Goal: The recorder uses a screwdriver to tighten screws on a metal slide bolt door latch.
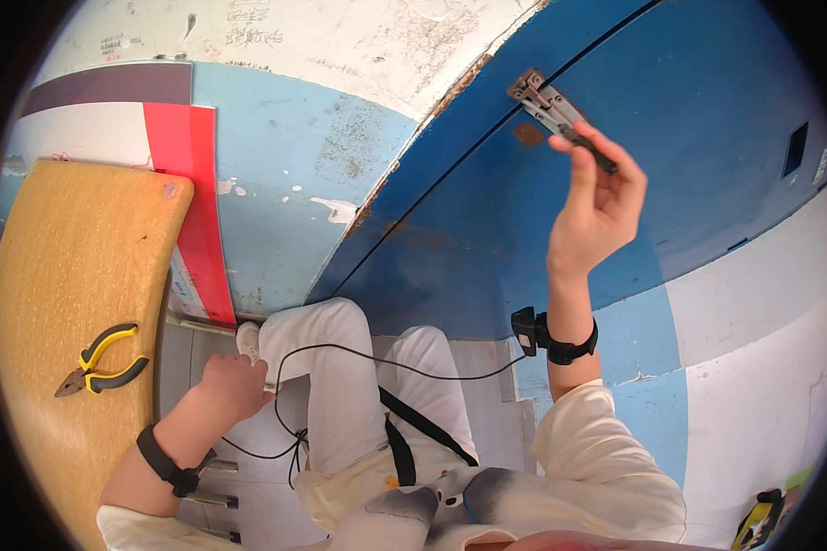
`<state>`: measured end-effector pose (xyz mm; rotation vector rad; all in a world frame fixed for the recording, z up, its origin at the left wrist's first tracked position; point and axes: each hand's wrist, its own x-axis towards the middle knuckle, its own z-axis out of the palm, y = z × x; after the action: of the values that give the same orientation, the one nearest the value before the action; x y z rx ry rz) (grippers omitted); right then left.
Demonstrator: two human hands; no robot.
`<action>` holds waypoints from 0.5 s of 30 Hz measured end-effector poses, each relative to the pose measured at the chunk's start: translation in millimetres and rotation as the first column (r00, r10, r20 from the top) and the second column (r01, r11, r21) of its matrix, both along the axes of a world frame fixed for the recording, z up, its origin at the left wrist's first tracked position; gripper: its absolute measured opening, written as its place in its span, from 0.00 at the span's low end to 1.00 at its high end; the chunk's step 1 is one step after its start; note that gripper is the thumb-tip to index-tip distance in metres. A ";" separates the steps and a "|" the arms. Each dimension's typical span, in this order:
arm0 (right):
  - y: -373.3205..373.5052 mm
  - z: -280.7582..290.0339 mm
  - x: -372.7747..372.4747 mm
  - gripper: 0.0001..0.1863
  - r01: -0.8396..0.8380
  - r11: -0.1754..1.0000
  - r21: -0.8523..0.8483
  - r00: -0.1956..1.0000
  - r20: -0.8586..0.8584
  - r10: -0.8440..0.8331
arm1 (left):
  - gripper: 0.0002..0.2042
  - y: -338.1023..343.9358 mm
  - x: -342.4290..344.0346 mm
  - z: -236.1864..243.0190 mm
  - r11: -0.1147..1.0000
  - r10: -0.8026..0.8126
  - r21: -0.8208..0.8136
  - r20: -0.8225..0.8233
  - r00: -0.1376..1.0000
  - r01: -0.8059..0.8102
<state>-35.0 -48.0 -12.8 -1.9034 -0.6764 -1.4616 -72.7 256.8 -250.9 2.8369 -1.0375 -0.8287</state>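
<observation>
My right hand [597,216] is raised to the blue metal door [450,234], fingers and thumb pinched round a slim silver piece with a dark end [606,163]. The upper part of this piece lies against a worn metal latch [528,87] with screws, at the gap between the door's edge and its frame. Whether the piece is part of the latch or a separate tool is unclear. Low beside my left knee, my left hand [232,384] has its fingers curled closed. What it holds, if anything, is hidden.
Pliers [101,360] with yellow and black handles lie spread on a wooden desktop [83,239] at the left. A red and white board [179,151] leans on the peeling wall behind it. A black cable [404,369] crosses my lap. A yellow and black tool [758,523] is at lower right.
</observation>
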 end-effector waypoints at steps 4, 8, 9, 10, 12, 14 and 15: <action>-13.8 -15.9 2.0 0.08 0.011 0.986 -0.167 1.000 -0.007 -0.013 | 0.21 -0.4 -0.1 0.3 1.000 0.002 -0.012 0.002 1.000 -0.002; -16.7 -17.6 9.5 0.10 0.060 0.965 -0.256 0.998 0.045 -0.050 | 0.21 0.8 -0.3 -0.9 1.000 0.002 -0.027 0.003 1.000 -0.002; -17.1 -17.9 11.6 0.12 0.045 0.965 -0.259 0.998 0.043 -0.036 | 0.21 0.7 -0.1 -0.7 1.000 0.004 -0.028 0.002 1.000 -0.004; -17.8 -18.2 11.6 0.12 0.044 0.965 -0.259 0.998 0.043 -0.034 | 0.22 0.8 -0.1 -0.3 1.000 0.000 -0.030 0.002 1.000 0.000; -19.1 -18.5 10.5 0.12 0.060 0.962 -0.266 0.998 0.041 -0.051 | 0.22 0.9 0.1 1.0 0.999 -0.002 -0.033 0.001 1.000 0.002; -18.4 -17.4 10.2 0.12 0.075 0.954 -0.291 0.997 0.055 -0.061 | 0.22 0.3 0.2 2.8 1.000 -0.004 -0.022 -0.010 1.000 0.004; -18.2 -17.2 9.4 0.12 0.093 0.944 -0.316 0.995 0.069 -0.075 | 0.22 0.4 0.4 2.5 1.000 -0.006 -0.022 -0.011 1.000 0.005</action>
<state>-25.6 -66.2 -30.0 -2.1646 -0.9147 -1.5374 -72.3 257.1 -248.4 2.8098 -1.0469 -0.8268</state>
